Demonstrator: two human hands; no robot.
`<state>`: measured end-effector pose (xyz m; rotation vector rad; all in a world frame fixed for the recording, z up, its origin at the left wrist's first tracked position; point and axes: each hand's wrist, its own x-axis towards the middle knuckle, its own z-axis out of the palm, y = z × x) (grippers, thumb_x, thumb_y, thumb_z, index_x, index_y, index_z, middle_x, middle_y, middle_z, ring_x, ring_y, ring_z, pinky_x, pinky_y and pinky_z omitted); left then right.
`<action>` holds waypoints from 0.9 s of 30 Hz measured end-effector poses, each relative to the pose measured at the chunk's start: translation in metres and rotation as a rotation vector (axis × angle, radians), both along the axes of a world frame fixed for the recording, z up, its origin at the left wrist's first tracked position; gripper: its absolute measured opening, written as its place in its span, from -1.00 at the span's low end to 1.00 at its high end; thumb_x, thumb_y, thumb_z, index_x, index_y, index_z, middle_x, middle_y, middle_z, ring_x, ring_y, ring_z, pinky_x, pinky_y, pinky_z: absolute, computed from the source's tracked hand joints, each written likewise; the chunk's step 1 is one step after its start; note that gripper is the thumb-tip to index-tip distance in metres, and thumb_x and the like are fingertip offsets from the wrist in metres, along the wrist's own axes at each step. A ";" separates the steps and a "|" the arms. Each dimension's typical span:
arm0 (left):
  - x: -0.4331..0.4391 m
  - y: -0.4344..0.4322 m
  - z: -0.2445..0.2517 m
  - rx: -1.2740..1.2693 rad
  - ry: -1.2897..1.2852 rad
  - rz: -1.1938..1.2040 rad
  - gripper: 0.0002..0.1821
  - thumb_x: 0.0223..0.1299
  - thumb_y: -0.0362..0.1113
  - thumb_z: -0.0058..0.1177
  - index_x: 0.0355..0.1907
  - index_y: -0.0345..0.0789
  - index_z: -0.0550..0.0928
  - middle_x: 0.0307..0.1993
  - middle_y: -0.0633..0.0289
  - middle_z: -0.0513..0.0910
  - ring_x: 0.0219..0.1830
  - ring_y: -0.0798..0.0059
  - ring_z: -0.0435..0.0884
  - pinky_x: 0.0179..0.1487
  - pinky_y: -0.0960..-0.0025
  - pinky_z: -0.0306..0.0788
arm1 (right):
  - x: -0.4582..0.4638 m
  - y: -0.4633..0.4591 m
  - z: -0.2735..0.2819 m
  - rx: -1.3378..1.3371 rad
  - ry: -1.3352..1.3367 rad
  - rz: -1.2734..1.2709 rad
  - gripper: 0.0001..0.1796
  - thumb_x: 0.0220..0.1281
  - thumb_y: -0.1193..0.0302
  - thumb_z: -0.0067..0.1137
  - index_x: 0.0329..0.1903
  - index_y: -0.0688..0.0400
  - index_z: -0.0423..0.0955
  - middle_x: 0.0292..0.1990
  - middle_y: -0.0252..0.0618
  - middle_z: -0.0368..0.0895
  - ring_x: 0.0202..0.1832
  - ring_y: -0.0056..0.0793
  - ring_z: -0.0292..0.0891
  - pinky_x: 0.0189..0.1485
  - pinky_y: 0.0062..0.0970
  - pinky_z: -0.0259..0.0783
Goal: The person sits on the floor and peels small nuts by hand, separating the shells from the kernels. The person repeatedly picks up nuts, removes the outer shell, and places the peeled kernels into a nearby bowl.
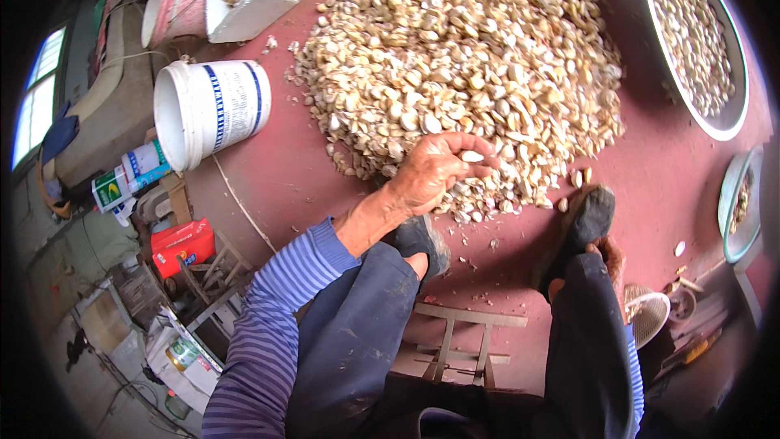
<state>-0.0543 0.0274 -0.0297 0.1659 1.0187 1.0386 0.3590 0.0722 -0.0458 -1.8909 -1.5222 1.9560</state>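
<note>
A broad heap of pale, flat bulb pieces or seeds point(463, 61), their exact kind unclear, lies on the red floor. Over its near edge, my left hand point(442, 167) holds one whitish piece point(471, 157) between thumb and fingers. My right hand point(608, 256) rests beside my right knee and shoe, partly hidden by the trouser leg; whether it holds anything cannot be made out. A few loose pieces point(576, 178) lie by the toe of my right shoe point(590, 213).
A white plastic bucket point(237, 111) lies on its side at left, below a foam box point(262, 3). A large basin point(744, 97) of similar pieces stands upper right, a green basin point(726, 219) below it. A wooden stool frame point(469, 317) is between my legs.
</note>
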 end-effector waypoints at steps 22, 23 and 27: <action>-0.022 0.018 0.013 0.106 0.206 -0.009 -0.71 0.48 -0.26 0.12 0.11 -0.36 0.52 -0.13 0.04 0.72 -0.27 0.52 0.73 -0.20 0.46 0.64 | -0.066 0.018 0.004 0.104 -0.133 0.188 -0.89 0.35 0.46 0.25 -0.22 0.25 0.57 -0.51 -0.25 0.54 -0.41 -0.47 0.45 -0.27 -0.37 0.43; -0.022 0.019 0.012 0.108 0.172 0.000 -0.73 0.48 -0.26 0.13 0.08 -0.35 0.53 -0.12 0.02 0.72 -0.25 0.50 0.74 -0.20 0.46 0.65 | -0.067 0.019 0.004 0.111 -0.158 0.211 -0.89 0.36 0.46 0.25 -0.22 0.25 0.57 -0.51 -0.25 0.55 -0.41 -0.46 0.45 -0.27 -0.37 0.43; -0.024 0.022 0.010 0.100 0.114 0.011 -0.79 0.48 -0.26 0.10 0.02 -0.32 0.57 -0.09 -0.03 0.73 -0.21 0.44 0.77 -0.18 0.42 0.68 | -0.066 0.021 0.000 0.095 -0.122 0.189 -0.89 0.37 0.45 0.25 -0.21 0.25 0.57 -0.50 -0.24 0.56 -0.41 -0.46 0.46 -0.27 -0.36 0.44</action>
